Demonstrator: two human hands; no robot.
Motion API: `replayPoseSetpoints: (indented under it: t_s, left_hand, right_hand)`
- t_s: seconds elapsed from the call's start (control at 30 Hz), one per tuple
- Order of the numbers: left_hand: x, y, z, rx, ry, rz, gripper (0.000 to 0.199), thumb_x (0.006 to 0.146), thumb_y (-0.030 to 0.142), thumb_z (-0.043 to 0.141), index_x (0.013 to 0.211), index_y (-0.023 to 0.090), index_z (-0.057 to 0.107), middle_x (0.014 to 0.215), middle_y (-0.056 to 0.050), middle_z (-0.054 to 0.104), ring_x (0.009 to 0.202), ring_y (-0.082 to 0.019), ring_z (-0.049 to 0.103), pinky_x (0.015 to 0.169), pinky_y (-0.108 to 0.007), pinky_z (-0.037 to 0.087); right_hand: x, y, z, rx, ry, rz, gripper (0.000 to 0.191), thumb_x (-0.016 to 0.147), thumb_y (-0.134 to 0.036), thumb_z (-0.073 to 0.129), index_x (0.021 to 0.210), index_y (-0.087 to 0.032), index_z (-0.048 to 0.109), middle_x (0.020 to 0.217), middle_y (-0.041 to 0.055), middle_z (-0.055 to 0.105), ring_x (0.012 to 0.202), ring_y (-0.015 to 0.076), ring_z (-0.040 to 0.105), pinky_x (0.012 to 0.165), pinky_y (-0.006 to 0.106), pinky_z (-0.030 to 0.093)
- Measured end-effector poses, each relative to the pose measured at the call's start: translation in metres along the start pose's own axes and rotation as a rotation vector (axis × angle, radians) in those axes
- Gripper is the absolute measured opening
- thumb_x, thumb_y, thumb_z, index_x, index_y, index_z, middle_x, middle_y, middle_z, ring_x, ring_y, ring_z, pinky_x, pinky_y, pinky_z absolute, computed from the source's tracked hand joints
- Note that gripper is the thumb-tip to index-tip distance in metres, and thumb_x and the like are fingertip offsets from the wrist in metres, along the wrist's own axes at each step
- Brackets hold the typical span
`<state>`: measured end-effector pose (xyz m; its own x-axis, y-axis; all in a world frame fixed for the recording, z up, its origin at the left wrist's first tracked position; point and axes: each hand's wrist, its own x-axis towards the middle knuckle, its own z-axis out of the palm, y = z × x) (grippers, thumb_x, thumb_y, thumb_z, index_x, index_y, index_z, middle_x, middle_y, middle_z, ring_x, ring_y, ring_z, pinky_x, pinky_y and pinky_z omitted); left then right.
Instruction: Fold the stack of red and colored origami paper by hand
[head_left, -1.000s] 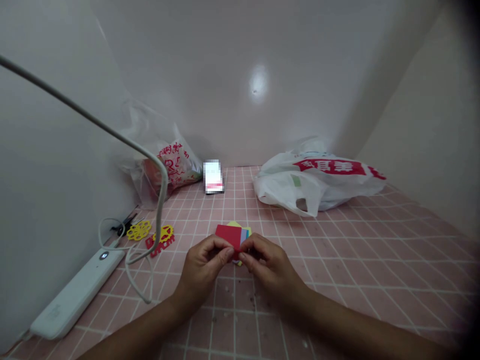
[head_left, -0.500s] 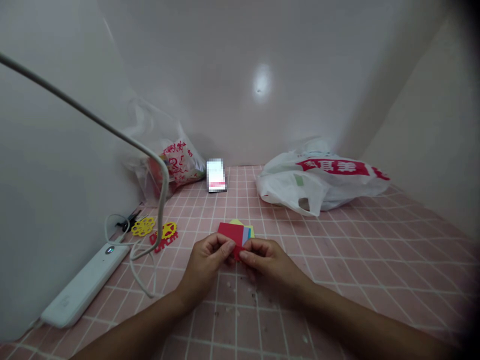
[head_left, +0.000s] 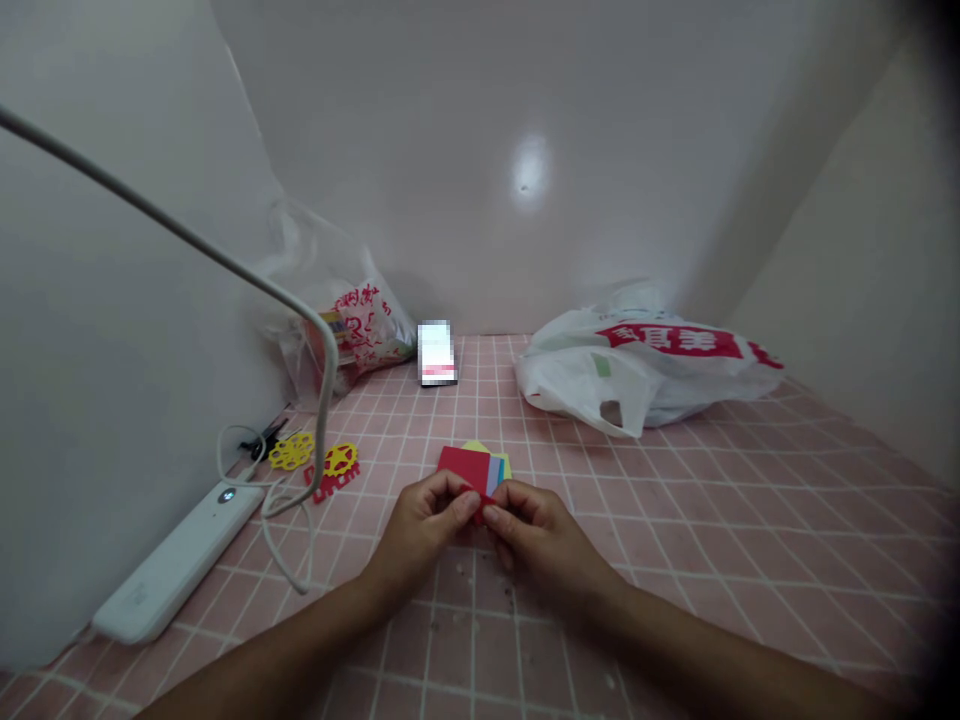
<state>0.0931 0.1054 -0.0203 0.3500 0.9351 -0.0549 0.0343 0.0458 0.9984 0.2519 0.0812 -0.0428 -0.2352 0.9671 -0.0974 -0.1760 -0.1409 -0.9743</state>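
My left hand (head_left: 424, 525) and my right hand (head_left: 547, 540) meet low in the middle, thumbs and forefingers closed. Between their fingertips is a small piece of red paper (head_left: 478, 512), mostly covered by the fingers. Just beyond the hands lies a small stack of coloured paper squares. On top is a red square (head_left: 463, 464); a lilac sheet (head_left: 493, 476), a blue edge and yellow paper (head_left: 507, 463) stick out at its right and back. Whether the fingertips touch the stack, I cannot tell.
A white power strip (head_left: 176, 565) and a pale cable (head_left: 326, 400) run along the left. Near them are yellow cut-outs (head_left: 292, 452) and a red one (head_left: 322, 488). A phone (head_left: 436, 352) stands at the back between a clear bag (head_left: 367, 325) and a white bag (head_left: 585, 375).
My hands have drawn slightly closer together around the small red paper, and the fingers cover more of it. The whole view has shifted a little. The stack looks unchanged.
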Motion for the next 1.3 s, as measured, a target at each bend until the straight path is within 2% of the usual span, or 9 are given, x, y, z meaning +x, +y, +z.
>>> replayPoseSetpoints:
  t_s: [0.2,0.33,0.4,0.5,0.6,0.67,0.87,1.03,1.3]
  left_hand:
    - [-0.001,0.004,-0.002,0.001,0.053,-0.009,0.028,0.081,0.038,0.063,0.066,0.014,0.06,0.055,0.001,0.058,0.053,-0.011,0.053,0.056,-0.022,0.042]
    - [-0.001,0.006,-0.004,0.116,0.019,0.028,0.031,0.082,0.039,0.062,0.063,0.014,0.06,0.055,0.001,0.057,0.054,-0.011,0.052,0.056,-0.022,0.041]
    - [0.0,0.006,-0.004,0.129,-0.008,0.022,0.035,0.085,0.041,0.059,0.063,0.014,0.06,0.056,0.001,0.057,0.054,-0.011,0.052,0.056,-0.022,0.041]
    - [0.001,0.004,-0.001,0.037,-0.025,-0.033,0.036,0.088,0.047,0.052,0.073,0.015,0.06,0.061,0.0,0.06,0.056,-0.012,0.056,0.057,-0.023,0.044]
    - [0.001,0.001,0.001,-0.003,-0.034,-0.035,0.026,0.081,0.041,0.064,0.078,0.015,0.059,0.065,0.002,0.059,0.058,-0.011,0.054,0.057,-0.022,0.043]
    - [0.001,0.0,0.001,0.036,-0.02,-0.007,0.022,0.077,0.035,0.068,0.074,0.015,0.059,0.064,0.002,0.056,0.058,-0.011,0.051,0.057,-0.022,0.041]
    - [0.002,0.003,-0.003,0.224,-0.023,0.102,0.014,0.082,0.027,0.063,0.075,0.014,0.064,0.067,0.001,0.057,0.061,-0.011,0.05,0.059,-0.022,0.04]
    - [0.002,0.001,-0.003,0.16,-0.097,0.039,0.015,0.085,0.029,0.06,0.081,0.015,0.066,0.064,0.002,0.057,0.05,-0.009,0.053,0.049,-0.02,0.041]
    - [0.004,0.004,-0.005,0.174,-0.135,0.137,0.015,0.084,0.025,0.061,0.078,0.014,0.068,0.071,0.001,0.059,0.054,-0.009,0.058,0.055,-0.021,0.047]
  right_hand:
    - [-0.001,-0.001,0.0,0.061,-0.07,0.013,0.033,0.08,-0.044,0.067,0.068,-0.018,0.051,0.048,-0.0064,0.048,0.04,0.0067,0.036,0.041,0.02,0.025]
    - [0.0,-0.001,-0.001,0.061,-0.108,0.023,0.035,0.08,-0.047,0.066,0.068,-0.019,0.05,0.048,-0.0056,0.049,0.04,0.0075,0.039,0.042,0.021,0.025]
    - [0.001,0.0,-0.003,0.075,-0.111,0.012,0.033,0.082,-0.045,0.066,0.069,-0.018,0.051,0.049,-0.0054,0.05,0.042,0.0077,0.039,0.043,0.021,0.025]
    - [0.002,0.003,-0.005,0.09,-0.056,-0.032,0.031,0.083,-0.042,0.066,0.069,-0.018,0.052,0.05,-0.0055,0.05,0.044,0.008,0.039,0.046,0.022,0.026]
    - [0.003,0.006,-0.007,0.045,0.021,-0.082,0.031,0.084,-0.042,0.066,0.069,-0.018,0.053,0.054,-0.0044,0.051,0.049,0.0091,0.041,0.05,0.023,0.028]
    - [0.003,0.006,-0.007,0.014,0.02,-0.082,0.032,0.084,-0.042,0.065,0.068,-0.018,0.053,0.055,-0.0036,0.051,0.051,0.0098,0.042,0.051,0.024,0.029]
    - [0.003,-0.007,-0.008,-0.044,0.004,-0.142,0.03,0.09,-0.043,0.057,0.075,-0.017,0.057,0.06,-0.0028,0.052,0.057,0.011,0.046,0.057,0.025,0.034]
    - [0.004,-0.013,-0.01,0.039,-0.03,-0.123,0.023,0.086,-0.038,0.064,0.078,-0.018,0.057,0.065,-0.0031,0.055,0.056,0.0094,0.047,0.054,0.023,0.034]
    - [0.007,-0.011,-0.013,0.084,-0.083,-0.106,0.022,0.086,-0.037,0.065,0.08,-0.018,0.055,0.063,-0.0029,0.058,0.053,0.0089,0.049,0.054,0.023,0.036]
